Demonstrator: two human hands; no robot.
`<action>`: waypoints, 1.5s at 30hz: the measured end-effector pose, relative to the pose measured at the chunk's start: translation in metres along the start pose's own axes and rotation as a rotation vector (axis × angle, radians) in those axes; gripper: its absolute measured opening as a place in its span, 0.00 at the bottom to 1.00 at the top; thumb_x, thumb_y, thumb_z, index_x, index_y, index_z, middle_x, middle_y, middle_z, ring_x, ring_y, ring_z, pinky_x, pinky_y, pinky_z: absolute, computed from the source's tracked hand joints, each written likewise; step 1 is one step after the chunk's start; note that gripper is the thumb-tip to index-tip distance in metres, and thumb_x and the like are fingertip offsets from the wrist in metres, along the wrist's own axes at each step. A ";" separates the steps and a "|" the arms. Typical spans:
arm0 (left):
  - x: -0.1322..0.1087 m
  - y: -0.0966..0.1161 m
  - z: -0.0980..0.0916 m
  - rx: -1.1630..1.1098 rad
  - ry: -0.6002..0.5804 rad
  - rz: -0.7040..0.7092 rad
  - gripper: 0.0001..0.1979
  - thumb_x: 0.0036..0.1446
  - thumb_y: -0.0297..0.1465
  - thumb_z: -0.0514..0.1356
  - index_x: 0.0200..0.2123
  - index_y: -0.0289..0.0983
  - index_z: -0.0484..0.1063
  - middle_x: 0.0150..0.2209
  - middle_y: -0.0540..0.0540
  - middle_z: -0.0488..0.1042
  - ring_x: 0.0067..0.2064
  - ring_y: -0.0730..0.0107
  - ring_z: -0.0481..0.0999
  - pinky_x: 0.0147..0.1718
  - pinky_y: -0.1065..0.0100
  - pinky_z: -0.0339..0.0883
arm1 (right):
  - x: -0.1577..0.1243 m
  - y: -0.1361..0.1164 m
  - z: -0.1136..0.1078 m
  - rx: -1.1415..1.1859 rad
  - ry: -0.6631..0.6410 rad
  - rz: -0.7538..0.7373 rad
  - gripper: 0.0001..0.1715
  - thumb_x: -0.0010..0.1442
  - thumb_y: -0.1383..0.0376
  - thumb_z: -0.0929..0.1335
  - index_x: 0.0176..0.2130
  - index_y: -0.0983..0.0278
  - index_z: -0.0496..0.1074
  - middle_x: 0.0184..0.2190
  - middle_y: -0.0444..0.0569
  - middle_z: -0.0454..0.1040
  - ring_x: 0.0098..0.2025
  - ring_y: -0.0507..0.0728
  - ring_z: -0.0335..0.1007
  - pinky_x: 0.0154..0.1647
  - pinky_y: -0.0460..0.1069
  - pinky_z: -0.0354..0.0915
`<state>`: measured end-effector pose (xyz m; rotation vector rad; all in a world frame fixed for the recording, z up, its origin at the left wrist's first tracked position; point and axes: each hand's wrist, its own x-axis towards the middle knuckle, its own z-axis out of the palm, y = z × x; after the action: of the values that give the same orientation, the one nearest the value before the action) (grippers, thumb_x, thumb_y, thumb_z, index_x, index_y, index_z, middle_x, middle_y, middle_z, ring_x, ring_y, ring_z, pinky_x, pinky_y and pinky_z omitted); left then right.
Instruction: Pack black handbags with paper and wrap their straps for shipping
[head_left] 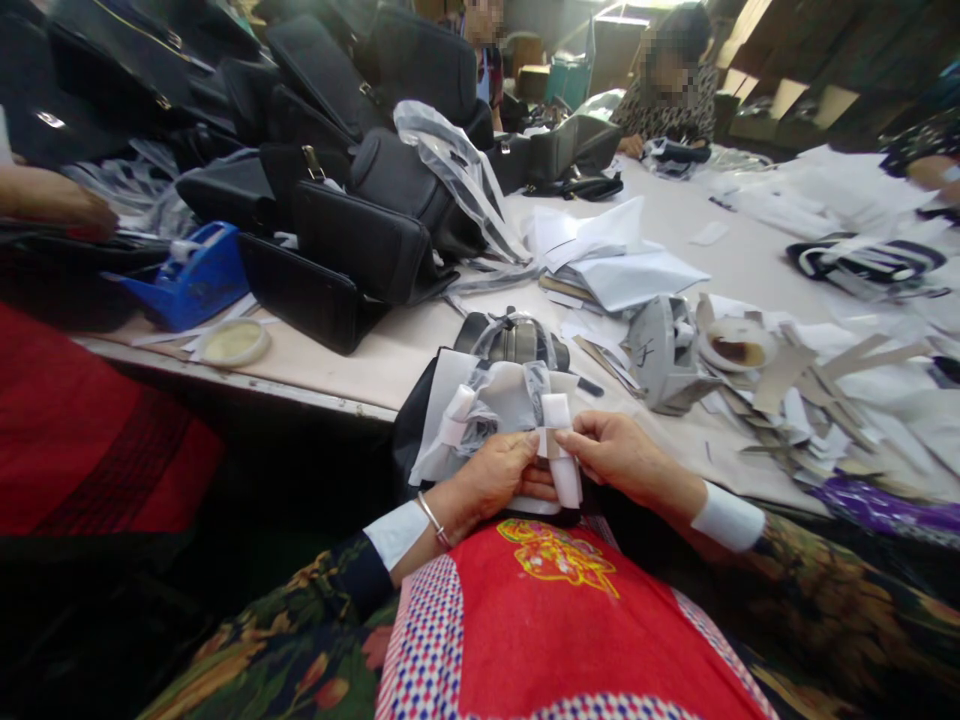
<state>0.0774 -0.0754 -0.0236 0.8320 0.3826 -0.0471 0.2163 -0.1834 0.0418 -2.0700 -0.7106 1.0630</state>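
A black bag (415,415) rests at the table's front edge against my lap, with white wrapping sheets and clear plastic on it. Two white foam-like rolls lie across its face: a left roll (455,415) and a right roll (568,482), each with a pale band around it. My left hand (504,478) is closed around the right roll, thumb on top and fingers beneath. My right hand (616,455) pinches the pale band (550,442) at that roll's right side. Whatever the wrapping covers is hidden.
Black bags (360,235) are piled at left, beside a blue tape dispenser (196,280) and a round dish (234,342). A grey tape dispenser (664,355), a dish (739,343) and cardboard strips (787,375) lie at right. A co-worker's hand (64,205) is at far left; others sit across.
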 end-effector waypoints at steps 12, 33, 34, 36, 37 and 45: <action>-0.003 0.001 0.005 0.105 0.075 0.013 0.30 0.57 0.55 0.62 0.44 0.32 0.74 0.32 0.38 0.81 0.31 0.61 0.83 0.34 0.62 0.78 | 0.000 -0.004 0.004 -0.066 0.039 -0.034 0.21 0.53 0.47 0.68 0.25 0.61 0.65 0.14 0.39 0.62 0.16 0.50 0.55 0.16 0.46 0.49; -0.006 0.004 0.003 0.115 0.036 0.029 0.29 0.57 0.54 0.62 0.44 0.32 0.74 0.33 0.40 0.80 0.31 0.63 0.82 0.35 0.64 0.77 | 0.013 0.009 -0.008 -0.044 -0.156 -0.243 0.21 0.55 0.50 0.69 0.24 0.63 0.67 0.20 0.40 0.62 0.24 0.50 0.54 0.24 0.46 0.54; -0.006 0.005 0.003 0.123 0.046 0.028 0.29 0.57 0.54 0.62 0.44 0.32 0.74 0.34 0.40 0.80 0.31 0.63 0.82 0.35 0.64 0.77 | 0.016 0.010 -0.009 -0.045 -0.162 -0.230 0.21 0.55 0.50 0.69 0.25 0.64 0.67 0.20 0.40 0.62 0.24 0.50 0.54 0.23 0.46 0.54; -0.005 0.005 0.005 0.139 0.063 0.029 0.29 0.57 0.55 0.61 0.44 0.33 0.75 0.34 0.40 0.80 0.31 0.63 0.82 0.34 0.64 0.77 | 0.020 0.011 -0.009 -0.064 -0.164 -0.204 0.21 0.55 0.50 0.69 0.25 0.64 0.68 0.20 0.40 0.63 0.23 0.50 0.54 0.23 0.46 0.54; -0.005 0.006 0.006 0.145 0.068 0.028 0.29 0.57 0.55 0.61 0.44 0.33 0.75 0.34 0.40 0.80 0.31 0.64 0.82 0.34 0.64 0.77 | 0.021 0.012 -0.008 -0.081 -0.154 -0.193 0.21 0.54 0.50 0.68 0.25 0.64 0.68 0.19 0.40 0.62 0.23 0.50 0.54 0.23 0.46 0.54; -0.002 0.005 0.009 0.102 0.096 0.037 0.25 0.58 0.50 0.63 0.46 0.34 0.74 0.36 0.42 0.80 0.31 0.66 0.81 0.34 0.67 0.76 | 0.015 0.007 0.004 -0.242 0.067 -0.227 0.21 0.56 0.52 0.65 0.20 0.62 0.64 0.17 0.41 0.62 0.22 0.50 0.55 0.21 0.46 0.51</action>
<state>0.0790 -0.0786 -0.0136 0.9441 0.4577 0.0074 0.2217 -0.1752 0.0276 -2.1522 -1.0555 0.8092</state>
